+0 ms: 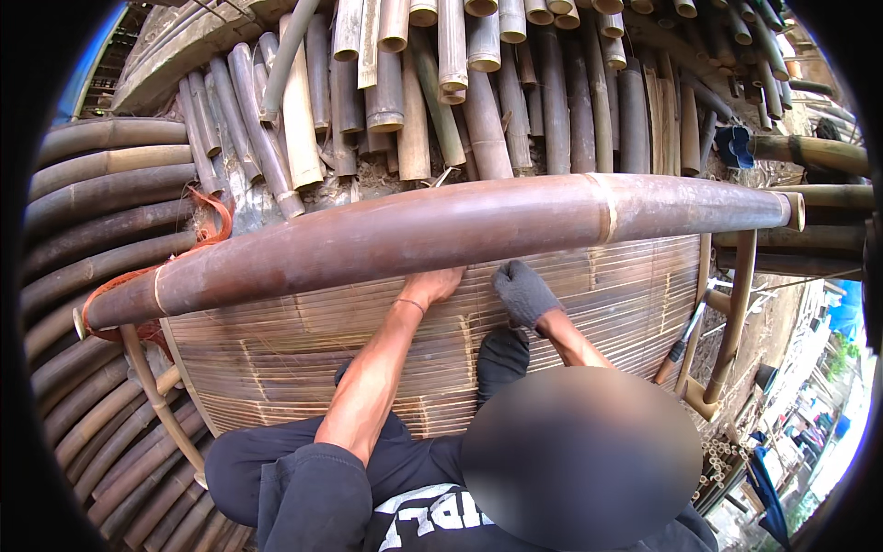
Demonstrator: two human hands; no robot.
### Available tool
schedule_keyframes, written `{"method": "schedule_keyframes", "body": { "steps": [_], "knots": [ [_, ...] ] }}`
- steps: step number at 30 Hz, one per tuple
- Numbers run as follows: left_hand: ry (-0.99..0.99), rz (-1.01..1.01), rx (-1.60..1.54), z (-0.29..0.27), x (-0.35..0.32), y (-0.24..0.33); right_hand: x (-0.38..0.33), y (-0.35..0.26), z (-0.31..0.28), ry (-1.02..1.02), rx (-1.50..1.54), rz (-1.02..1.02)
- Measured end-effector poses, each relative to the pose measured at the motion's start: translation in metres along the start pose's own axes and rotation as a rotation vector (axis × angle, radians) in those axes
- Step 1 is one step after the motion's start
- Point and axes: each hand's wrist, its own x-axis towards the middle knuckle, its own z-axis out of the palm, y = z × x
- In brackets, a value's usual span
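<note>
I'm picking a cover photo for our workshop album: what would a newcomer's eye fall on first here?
Probably the thick brown bamboo pole sweeping across the middle, with orange netting by its left end. Just below it, the bare left hand and the gray-gloved right hand show against a slatted bamboo panel. Stacked bamboo poles fill the left side.

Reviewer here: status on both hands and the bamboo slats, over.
Left hand bare, at the bamboo slats, partly hidden. Gloved right hand curled over them, contents unclear. Thick bamboo pole crosses in front, blocking part of the view.
</note>
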Motion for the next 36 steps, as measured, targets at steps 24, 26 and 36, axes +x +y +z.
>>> {"method": "schedule_keyframes", "body": {
  "steps": [24, 26, 36],
  "knots": [
    [0.105, -0.076, -0.055, -0.001, -0.004, 0.001, -0.032, -0.013, -0.022, -0.156, -0.299, 0.013],
    [0.179, -0.047, -0.069, 0.010, -0.002, -0.007, -0.042, -0.035, -0.009, -0.187, -0.292, -0.198],
    [0.207, 0.002, -0.124, 0.022, 0.005, -0.015, -0.053, 0.020, -0.024, -0.230, -0.025, -0.168]
  ]
}}
